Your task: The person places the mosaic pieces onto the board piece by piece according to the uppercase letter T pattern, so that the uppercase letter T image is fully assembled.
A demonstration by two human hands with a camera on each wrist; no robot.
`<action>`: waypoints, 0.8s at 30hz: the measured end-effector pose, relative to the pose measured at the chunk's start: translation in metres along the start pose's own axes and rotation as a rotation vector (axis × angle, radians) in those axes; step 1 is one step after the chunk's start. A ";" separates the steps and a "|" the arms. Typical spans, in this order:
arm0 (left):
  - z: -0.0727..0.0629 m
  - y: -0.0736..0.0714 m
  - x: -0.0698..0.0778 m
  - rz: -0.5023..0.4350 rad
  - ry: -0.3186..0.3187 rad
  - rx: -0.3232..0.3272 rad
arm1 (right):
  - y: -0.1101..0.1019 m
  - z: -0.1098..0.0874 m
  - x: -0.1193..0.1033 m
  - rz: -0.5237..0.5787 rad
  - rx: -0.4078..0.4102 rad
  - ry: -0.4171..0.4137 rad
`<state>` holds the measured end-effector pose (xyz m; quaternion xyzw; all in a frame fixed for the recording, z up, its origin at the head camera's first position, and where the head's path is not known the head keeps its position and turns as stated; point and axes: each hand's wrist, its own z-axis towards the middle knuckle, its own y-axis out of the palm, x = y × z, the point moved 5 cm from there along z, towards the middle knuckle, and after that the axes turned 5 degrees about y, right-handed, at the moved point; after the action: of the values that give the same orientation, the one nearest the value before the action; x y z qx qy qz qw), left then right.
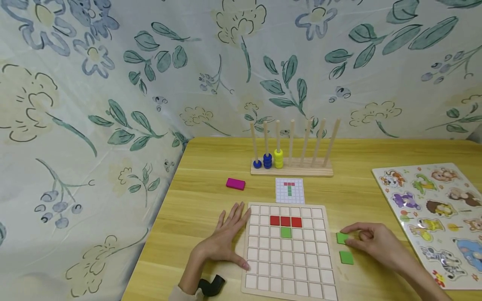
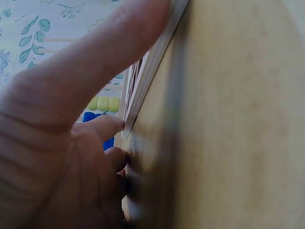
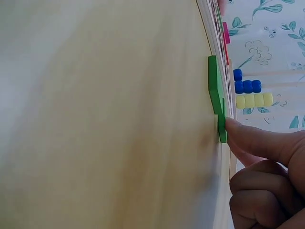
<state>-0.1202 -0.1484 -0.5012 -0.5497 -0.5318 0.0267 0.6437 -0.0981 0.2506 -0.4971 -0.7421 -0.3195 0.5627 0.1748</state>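
I've got the left hand (image 1: 224, 242) spread wide along the left edge of the grid board (image 1: 276, 269), thumb and a fingertip touching the frame. The right hand (image 1: 373, 242) is pinched narrow, thumb and index finger on one green tile (image 1: 342, 238) just right of the board (whether it's lifted off the table (image 1: 199, 179) at all, I honestly can't tell from here). A second green tile (image 1: 346, 257) lies right beside that one, nearer the person. On the board I see three red tiles (image 1: 285, 221) in a row, plus a placed green tile (image 1: 286, 232) directly under the middle one. Just past the far edge there's a pattern card (image 1: 290, 190) with a red and green T, then a bead rack (image 1: 291, 170) behind it. A magenta block (image 1: 235, 184) sits off to the left, and an animal puzzle (image 1: 433, 225) is over on the right.
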 end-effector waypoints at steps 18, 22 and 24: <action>0.000 -0.001 0.001 0.009 0.006 -0.001 | -0.003 -0.001 0.003 -0.002 -0.014 -0.005; 0.000 -0.001 0.001 0.011 0.000 0.000 | -0.003 0.000 0.001 -0.019 -0.005 -0.022; 0.000 -0.001 0.001 0.014 -0.001 0.003 | -0.003 0.000 0.000 -0.034 0.006 -0.024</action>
<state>-0.1203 -0.1483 -0.5002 -0.5525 -0.5283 0.0323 0.6439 -0.0991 0.2524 -0.4952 -0.7291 -0.3324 0.5696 0.1827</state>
